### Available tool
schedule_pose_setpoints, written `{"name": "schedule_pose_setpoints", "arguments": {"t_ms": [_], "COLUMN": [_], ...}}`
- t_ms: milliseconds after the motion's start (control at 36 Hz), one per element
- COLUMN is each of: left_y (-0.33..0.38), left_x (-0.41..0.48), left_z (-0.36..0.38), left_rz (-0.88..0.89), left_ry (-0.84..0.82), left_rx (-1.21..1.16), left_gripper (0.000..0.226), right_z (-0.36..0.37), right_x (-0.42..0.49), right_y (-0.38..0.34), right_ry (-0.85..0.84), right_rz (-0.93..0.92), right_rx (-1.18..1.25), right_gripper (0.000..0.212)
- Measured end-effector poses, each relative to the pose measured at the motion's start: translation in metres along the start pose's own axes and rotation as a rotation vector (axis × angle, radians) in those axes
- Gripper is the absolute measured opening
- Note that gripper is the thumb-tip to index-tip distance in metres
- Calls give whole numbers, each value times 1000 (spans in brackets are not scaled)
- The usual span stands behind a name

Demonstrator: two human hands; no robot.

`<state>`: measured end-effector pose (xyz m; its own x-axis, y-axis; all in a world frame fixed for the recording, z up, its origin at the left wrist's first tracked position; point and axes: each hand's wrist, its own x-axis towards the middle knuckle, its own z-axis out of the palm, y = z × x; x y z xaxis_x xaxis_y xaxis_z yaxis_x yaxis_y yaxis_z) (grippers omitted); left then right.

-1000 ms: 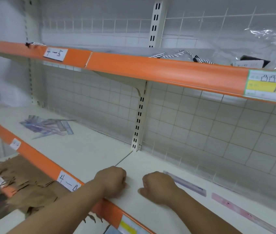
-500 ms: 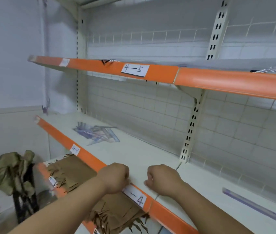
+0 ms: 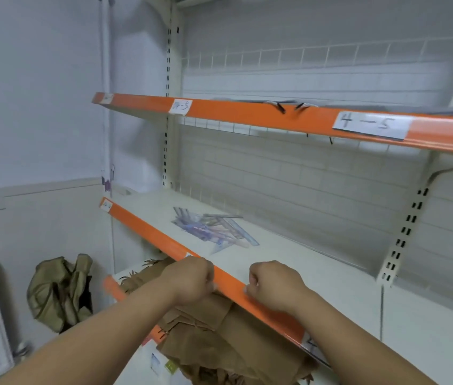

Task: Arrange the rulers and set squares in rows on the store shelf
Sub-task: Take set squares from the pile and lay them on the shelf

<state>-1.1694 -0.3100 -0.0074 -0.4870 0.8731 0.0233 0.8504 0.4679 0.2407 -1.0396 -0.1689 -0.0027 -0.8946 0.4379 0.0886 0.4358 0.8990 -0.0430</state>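
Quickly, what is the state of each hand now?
Left hand: closed in a fist, holding nothing.
Right hand: closed in a fist, holding nothing.

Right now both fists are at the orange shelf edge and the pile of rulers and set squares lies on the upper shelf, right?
Not quite. The head view shows the pile of rulers and set squares on the lower shelf, beyond the left hand and right hand, not above. Both fists are at its orange edge.

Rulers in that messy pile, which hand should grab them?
Probably the left hand: the pile of rulers and set squares lies nearer it than the right hand. Both are empty fists at the shelf edge.
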Motion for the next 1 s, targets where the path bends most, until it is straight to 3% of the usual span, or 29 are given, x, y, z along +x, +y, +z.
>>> {"name": "schedule_pose_setpoints", "arguments": {"t_ms": [444, 639, 722, 833, 1000], "left_y": [-108, -134, -145, -162, -191], "left_x": [94, 130, 145, 165, 198], "left_z": [-26, -32, -33, -34, -35], "left_rz": [-79, -56, -48, -4, 51], "left_ry": [48, 38, 32, 21, -28], "left_rx": [55, 44, 38, 34, 67], "left_gripper": [25, 29, 29, 30, 32], "right_z": [6, 12, 14, 18, 34], "right_x": [146, 192, 205, 222, 240], "right_y": [-34, -34, -32, -28, -19], "right_ry": [-30, -26, -41, -40, -73], "right_rz": [-58, -37, -11, 41, 167], "right_rx": [-41, -79, -91, -84, -101], "right_gripper": [18, 36, 31, 7, 3]}}
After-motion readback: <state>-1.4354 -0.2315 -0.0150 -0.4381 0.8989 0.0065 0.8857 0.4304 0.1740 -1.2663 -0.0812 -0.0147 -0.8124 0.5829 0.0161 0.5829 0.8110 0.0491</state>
